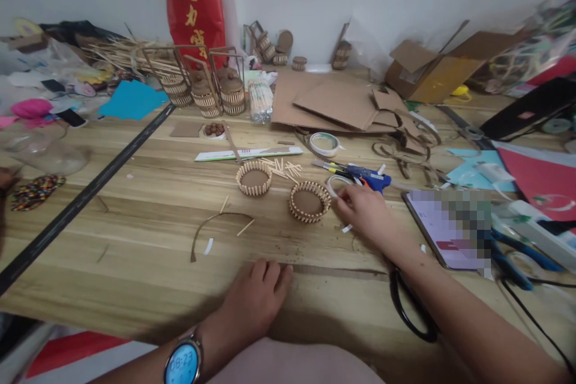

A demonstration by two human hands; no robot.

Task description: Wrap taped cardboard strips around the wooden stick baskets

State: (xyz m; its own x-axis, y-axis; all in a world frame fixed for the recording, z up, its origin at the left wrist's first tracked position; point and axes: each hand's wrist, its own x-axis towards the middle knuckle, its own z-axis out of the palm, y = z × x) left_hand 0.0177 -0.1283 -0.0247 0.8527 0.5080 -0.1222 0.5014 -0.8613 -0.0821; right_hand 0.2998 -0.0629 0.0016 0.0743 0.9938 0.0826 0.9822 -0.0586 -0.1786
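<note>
My left hand (258, 294) rests on the table near its front edge, fingers curled down over the left end of a long brown cardboard strip (342, 271). To the right, my right hand (364, 210) is closed at the near edge of a small roll of white tape (335, 183); its fingertips are partly hidden. Just left of that hand sits a round cardboard base ringed with short sticks (309, 203). A second stick-ringed round base (254, 179) stands farther left. Behind my right hand lie a blue glue gun (371, 177) and scissors (330, 167).
Loose short sticks (283, 168) lie behind the rings, near a white and green cutter package (247, 154). Finished stick baskets (206, 99) and cardboard sheets (333, 102) stand at the back. A phone (441, 234) and pliers (513, 258) lie right. Another person's hand (6, 180) shows far left.
</note>
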